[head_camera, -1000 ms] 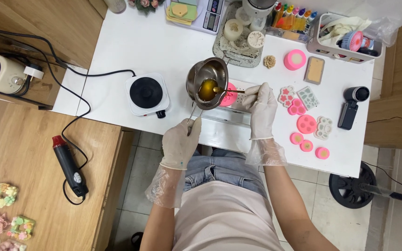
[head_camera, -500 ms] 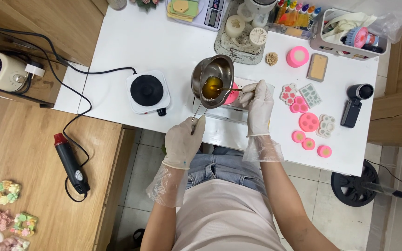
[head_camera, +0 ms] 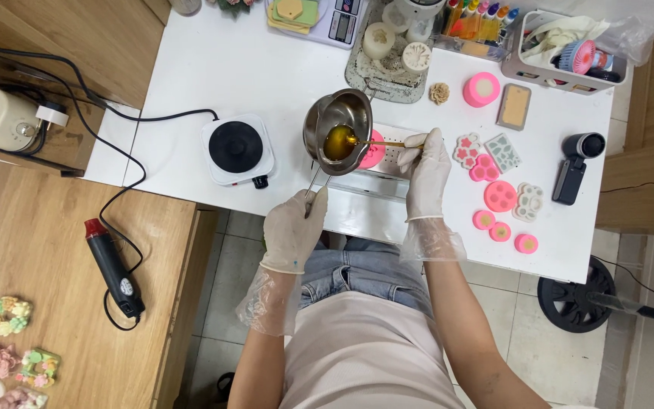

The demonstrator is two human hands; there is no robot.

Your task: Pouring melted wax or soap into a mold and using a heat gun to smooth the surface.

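The gloved left hand [head_camera: 294, 227] is closed around the end of the thin handle of a small steel melting pot [head_camera: 338, 130], forearm reaching up from the lap, holding the pot tilted just right of the black-topped electric hot plate [head_camera: 237, 148]. Amber liquid [head_camera: 340, 142] pools inside the pot. The gloved right hand [head_camera: 426, 168], farther right of the hot plate, pinches a thin stirring stick [head_camera: 381, 143] between fingertips, its tip dipping into the liquid. A pink round mould [head_camera: 373, 151] sits partly under the pot's rim, on a metal tray [head_camera: 393, 160].
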